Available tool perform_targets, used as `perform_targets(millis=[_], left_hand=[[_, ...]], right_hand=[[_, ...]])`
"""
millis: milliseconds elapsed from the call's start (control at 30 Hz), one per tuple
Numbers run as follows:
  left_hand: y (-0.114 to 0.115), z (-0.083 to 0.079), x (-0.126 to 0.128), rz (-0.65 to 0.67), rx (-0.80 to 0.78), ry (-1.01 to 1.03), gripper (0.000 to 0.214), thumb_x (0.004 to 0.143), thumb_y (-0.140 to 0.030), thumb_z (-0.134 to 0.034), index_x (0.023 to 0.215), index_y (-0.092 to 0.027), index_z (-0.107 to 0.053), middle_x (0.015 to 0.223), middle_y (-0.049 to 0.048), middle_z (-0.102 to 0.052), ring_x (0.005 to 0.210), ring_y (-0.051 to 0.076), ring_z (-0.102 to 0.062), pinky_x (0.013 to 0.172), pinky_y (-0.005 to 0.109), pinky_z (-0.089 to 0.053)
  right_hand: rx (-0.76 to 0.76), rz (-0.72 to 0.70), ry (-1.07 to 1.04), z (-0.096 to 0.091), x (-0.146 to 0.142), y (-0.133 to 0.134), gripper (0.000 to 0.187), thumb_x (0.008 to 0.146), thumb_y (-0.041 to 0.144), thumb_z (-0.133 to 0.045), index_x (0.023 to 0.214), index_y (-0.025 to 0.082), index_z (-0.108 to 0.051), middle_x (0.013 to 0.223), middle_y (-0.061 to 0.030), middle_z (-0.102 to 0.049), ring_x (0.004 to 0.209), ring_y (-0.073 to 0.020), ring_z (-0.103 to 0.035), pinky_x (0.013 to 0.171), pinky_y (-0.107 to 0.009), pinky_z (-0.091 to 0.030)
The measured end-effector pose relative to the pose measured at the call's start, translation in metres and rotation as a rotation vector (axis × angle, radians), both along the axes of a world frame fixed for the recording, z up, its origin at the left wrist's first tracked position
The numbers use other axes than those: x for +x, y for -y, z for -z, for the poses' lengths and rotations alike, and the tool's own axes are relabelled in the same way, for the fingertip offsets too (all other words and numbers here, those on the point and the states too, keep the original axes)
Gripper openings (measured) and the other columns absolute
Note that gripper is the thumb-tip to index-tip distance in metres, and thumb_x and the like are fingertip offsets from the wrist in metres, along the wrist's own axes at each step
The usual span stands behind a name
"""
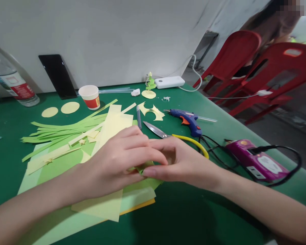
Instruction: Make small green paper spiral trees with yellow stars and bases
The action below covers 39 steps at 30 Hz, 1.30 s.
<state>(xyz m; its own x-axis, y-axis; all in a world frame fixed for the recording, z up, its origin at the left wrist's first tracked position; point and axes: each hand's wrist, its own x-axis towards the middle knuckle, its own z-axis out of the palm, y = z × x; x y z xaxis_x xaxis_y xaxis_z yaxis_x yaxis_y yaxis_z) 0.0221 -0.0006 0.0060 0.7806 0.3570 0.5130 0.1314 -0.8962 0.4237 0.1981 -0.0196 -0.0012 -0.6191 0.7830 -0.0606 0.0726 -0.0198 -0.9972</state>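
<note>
A green-topped counter point(193, 217) spread out before you, backed by a pale wall panel point(117, 41). Beyond its right edge stood red plastic chairs point(232, 54), with another person point(270, 27) partly visible. To the left of centre on the counter lay overlapping paper sheets point(61, 221) in pale green and cream, with loose green paper strips point(68, 128) fanned on top.

Your two hands met over the right part of these sheets. Your left hand point(127, 156) curled across your right hand point(181, 163), whose thumb pressed a small green paper piece point(142, 167), mostly hidden among your fingers; you could not tell from this view whether the left gripped it too.

At far left stood a water bottle point(15, 85), then a dark smartphone point(57, 76) leaning on the panel and a red-and-white paper cup point(89, 97). On your right lay a purple power strip point(260, 161), a blue glue gun point(185, 117) and yellow-handled scissors point(155, 130). A white power bank point(169, 82) sat at the back. Smallest were pale-yellow paper discs point(70, 108) and folded paper stars point(49, 161).
</note>
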Motion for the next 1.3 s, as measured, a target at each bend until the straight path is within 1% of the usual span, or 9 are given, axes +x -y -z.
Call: perform_targets(millis=[167, 267, 400, 500, 667, 800, 933, 1167, 1300], left_hand=[[-0.003, -0.003, -0.002, -0.03, 0.008, 0.059, 0.014, 0.079, -0.012, -0.062, 0.092, -0.015, -0.06, 0.073, 0.0012, -0.058, 0.073, 0.012, -0.047, 0.068, 0.024, -0.043], [-0.005, -0.004, -0.001, -0.05, 0.012, 0.083, 0.022, 0.076, -0.012, -0.066, 0.096, -0.017, -0.059, 0.077, 0.0, -0.063, 0.075, 0.012, -0.051, 0.07, 0.024, -0.045], [-0.004, -0.005, 0.0, -0.056, 0.046, 0.076, 0.017, 0.078, -0.01, -0.062, 0.093, -0.017, -0.06, 0.08, 0.0006, -0.067, 0.074, 0.012, -0.052, 0.067, 0.023, -0.047], [-0.003, -0.006, -0.001, -0.08, 0.047, 0.079, 0.015, 0.077, -0.009, -0.062, 0.09, -0.018, -0.062, 0.073, -0.0005, -0.065, 0.07, 0.012, -0.051, 0.064, 0.024, -0.046], [-0.004, -0.005, -0.004, -0.143, -0.108, 0.197, 0.03, 0.073, -0.002, -0.061, 0.095, -0.022, -0.059, 0.072, -0.0026, -0.056, 0.069, 0.012, -0.05, 0.064, 0.026, -0.042], [-0.006, -0.003, -0.007, -0.156, -0.211, 0.223, 0.041, 0.07, 0.002, -0.062, 0.102, -0.023, -0.058, 0.076, -0.0023, -0.053, 0.07, 0.012, -0.05, 0.065, 0.026, -0.041], [-0.006, -0.002, -0.008, -0.133, -0.253, 0.232, 0.039, 0.071, 0.0, -0.062, 0.102, -0.023, -0.059, 0.076, -0.0016, -0.054, 0.071, 0.012, -0.05, 0.065, 0.027, -0.04], [-0.006, -0.001, -0.004, -0.137, -0.279, 0.255, 0.032, 0.073, -0.004, -0.064, 0.099, -0.023, -0.059, 0.073, -0.0027, -0.054, 0.07, 0.012, -0.052, 0.067, 0.028, -0.043], [-0.004, -0.003, -0.003, -0.098, -0.323, 0.223, 0.045, 0.071, -0.01, -0.068, 0.11, -0.025, -0.055, 0.096, 0.0014, -0.061, 0.089, 0.016, -0.055, 0.081, 0.03, -0.046]], right_hand=[[0.016, 0.024, 0.007, -0.005, 0.005, -0.002, 0.01, 0.072, 0.023, -0.064, 0.071, 0.016, -0.058, 0.072, 0.0001, -0.057, 0.07, -0.0095, -0.052, 0.063, -0.021, -0.041], [0.018, 0.044, 0.017, -0.005, 0.009, -0.003, 0.011, 0.072, 0.026, -0.064, 0.076, 0.017, -0.061, 0.074, -0.0002, -0.059, 0.069, -0.0094, -0.052, 0.062, -0.021, -0.041], [0.019, 0.047, 0.034, -0.003, 0.01, -0.004, 0.009, 0.072, 0.025, -0.064, 0.077, 0.018, -0.063, 0.075, -0.0001, -0.061, 0.071, -0.0099, -0.054, 0.064, -0.021, -0.042], [0.069, 0.046, 0.059, -0.006, 0.012, -0.004, 0.011, 0.073, 0.028, -0.064, 0.079, 0.019, -0.063, 0.08, -0.0011, -0.062, 0.075, -0.0121, -0.055, 0.068, -0.024, -0.044], [0.382, 0.202, 0.163, -0.018, 0.022, -0.005, 0.011, 0.079, 0.031, -0.058, 0.084, 0.022, -0.064, 0.088, -0.0009, -0.063, 0.082, -0.0126, -0.055, 0.072, -0.024, -0.045], [0.625, 0.226, 0.247, -0.02, 0.025, -0.002, 0.014, 0.073, 0.027, -0.066, 0.085, 0.021, -0.063, 0.085, 0.0001, -0.063, 0.079, -0.0113, -0.055, 0.07, -0.022, -0.045], [0.765, 0.276, 0.266, -0.017, 0.017, 0.002, 0.003, 0.076, 0.02, -0.062, 0.08, 0.02, -0.063, 0.078, -0.0003, -0.065, 0.071, -0.0098, -0.057, 0.062, -0.021, -0.046], [1.008, 0.397, 0.33, -0.016, 0.009, 0.006, 0.012, 0.074, 0.01, -0.059, 0.075, 0.021, -0.063, 0.075, -0.0007, -0.066, 0.067, -0.0099, -0.06, 0.059, -0.021, -0.049], [1.15, 0.515, 0.355, -0.015, 0.011, 0.006, 0.013, 0.075, 0.008, -0.057, 0.072, 0.02, -0.062, 0.074, -0.0032, -0.065, 0.068, -0.0107, -0.06, 0.063, -0.022, -0.05]])
